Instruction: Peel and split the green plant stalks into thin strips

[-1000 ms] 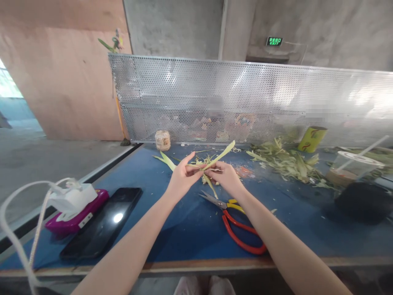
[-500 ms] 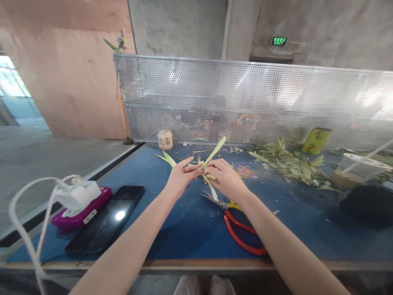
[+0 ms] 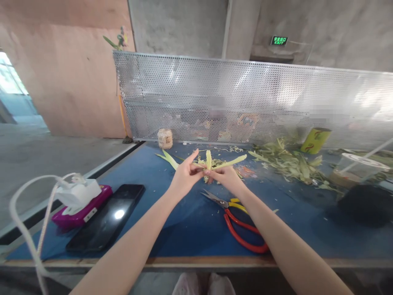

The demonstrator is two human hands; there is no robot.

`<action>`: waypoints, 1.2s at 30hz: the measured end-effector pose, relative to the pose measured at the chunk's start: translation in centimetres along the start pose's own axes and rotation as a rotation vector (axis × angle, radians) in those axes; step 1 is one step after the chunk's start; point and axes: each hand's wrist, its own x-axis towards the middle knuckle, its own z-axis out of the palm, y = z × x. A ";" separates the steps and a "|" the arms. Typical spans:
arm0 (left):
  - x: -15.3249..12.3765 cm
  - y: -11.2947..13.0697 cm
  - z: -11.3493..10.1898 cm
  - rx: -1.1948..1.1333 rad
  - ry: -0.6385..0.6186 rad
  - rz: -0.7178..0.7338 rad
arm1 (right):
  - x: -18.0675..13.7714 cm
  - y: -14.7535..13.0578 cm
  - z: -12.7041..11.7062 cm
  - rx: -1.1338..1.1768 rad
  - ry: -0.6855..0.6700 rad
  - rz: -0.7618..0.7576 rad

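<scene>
Above the middle of the blue table, my left hand (image 3: 184, 176) pinches pale green leaf strips (image 3: 231, 161) between thumb and fingers. My right hand (image 3: 229, 179) grips the same strips from the other side, its fingertips meeting the left ones. One strip points up and another slants off to the right over my right hand; where they cross is mostly hidden by fingers. Below the hands lie red-handled scissors (image 3: 242, 241), partly under my right forearm, with a yellow-handled tool (image 3: 238, 207) against them. A longer green leaf (image 3: 168, 159) extends to the left behind my left hand.
Leaf scraps (image 3: 288, 162) are heaped at the back right near a green tube (image 3: 316, 140) and a lidded cup with a straw (image 3: 357, 168). A twine roll (image 3: 165, 138) stands at the back left. A phone (image 3: 106, 219) and purple power strip (image 3: 82, 209) lie left.
The leaf strips have turned: one now stands upright and another slants right, and the end that hung down toward the scissors is gone from there. Both hands keep their grip, fingertips closer together.
</scene>
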 end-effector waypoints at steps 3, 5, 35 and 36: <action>0.0 0.1 0.0 0.034 -0.044 0.019 | 0.1 0.0 0.0 0.135 -0.048 0.048; -0.1 0.2 0.1 0.053 -0.068 0.022 | 0.2 0.3 -0.1 0.204 -0.065 0.070; 0.4 -0.9 0.2 -0.087 0.152 -0.207 | -0.3 -0.4 -0.8 -0.666 0.097 -0.567; 0.4 -0.9 0.2 -0.086 0.162 -0.209 | -0.3 -0.3 -0.8 -0.641 0.067 -0.587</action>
